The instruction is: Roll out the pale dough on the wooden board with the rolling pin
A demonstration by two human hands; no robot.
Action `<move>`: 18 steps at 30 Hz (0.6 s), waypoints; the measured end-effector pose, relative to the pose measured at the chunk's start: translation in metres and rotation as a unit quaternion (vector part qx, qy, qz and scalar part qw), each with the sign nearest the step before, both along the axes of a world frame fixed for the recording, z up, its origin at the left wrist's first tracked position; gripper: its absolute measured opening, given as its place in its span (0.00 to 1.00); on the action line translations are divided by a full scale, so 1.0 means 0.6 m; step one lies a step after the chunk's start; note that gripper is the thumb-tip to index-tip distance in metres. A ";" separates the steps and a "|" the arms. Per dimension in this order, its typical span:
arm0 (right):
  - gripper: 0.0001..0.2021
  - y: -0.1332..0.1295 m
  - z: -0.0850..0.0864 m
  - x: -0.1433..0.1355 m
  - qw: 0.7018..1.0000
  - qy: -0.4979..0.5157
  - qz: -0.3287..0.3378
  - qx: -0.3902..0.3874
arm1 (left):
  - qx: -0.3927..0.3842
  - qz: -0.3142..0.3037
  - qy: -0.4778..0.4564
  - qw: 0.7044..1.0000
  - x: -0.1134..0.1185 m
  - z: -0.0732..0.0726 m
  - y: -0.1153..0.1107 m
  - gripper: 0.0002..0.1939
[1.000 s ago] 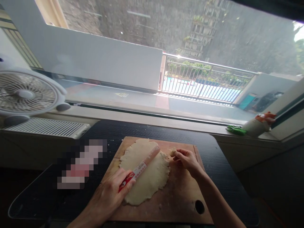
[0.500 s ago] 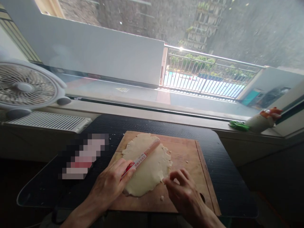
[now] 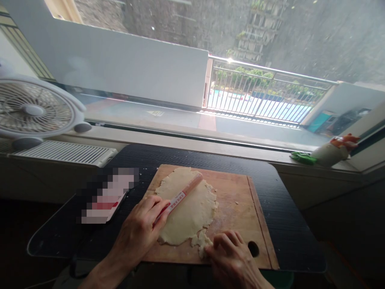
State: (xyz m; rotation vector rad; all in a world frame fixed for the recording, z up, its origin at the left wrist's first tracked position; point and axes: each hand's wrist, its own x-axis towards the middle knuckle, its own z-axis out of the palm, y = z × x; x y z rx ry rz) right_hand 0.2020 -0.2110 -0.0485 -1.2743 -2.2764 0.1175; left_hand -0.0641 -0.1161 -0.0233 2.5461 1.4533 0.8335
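A thin, ragged-edged sheet of rolled dough lies on a wooden cutting board. My left hand is closed around the near end of a wooden rolling pin, which has a red-and-white label and lies slanted over the dough. At the sheet's lower right edge, my right hand pinches a crumpled flap of dough between thumb and fingers. Whether that flap is fully separate from the sheet I cannot tell.
The board rests on a black table. A blurred-out object lies to the left. A white fan stands on the far left. On the windowsill at right sit a pale pot and something green. Dough crumbs dot the board.
My right hand has moved down towards the board's near edge, drawing a flap of dough out from the sheet's lower right edge. My left hand and the rolling pin have barely moved.
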 end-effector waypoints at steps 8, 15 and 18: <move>0.05 0.021 0.034 0.000 0.984 0.047 -0.089 -0.145 | -0.104 -0.128 0.045 0.985 0.089 0.021 -0.060 0.13; 0.09 0.016 0.033 0.000 0.977 0.033 -0.098 -0.185 | -0.159 -0.133 0.093 0.974 0.144 0.015 -0.062 0.08; 0.09 0.015 0.035 0.000 0.977 0.043 -0.096 -0.183 | -0.169 -0.155 0.074 0.971 0.146 0.016 -0.060 0.05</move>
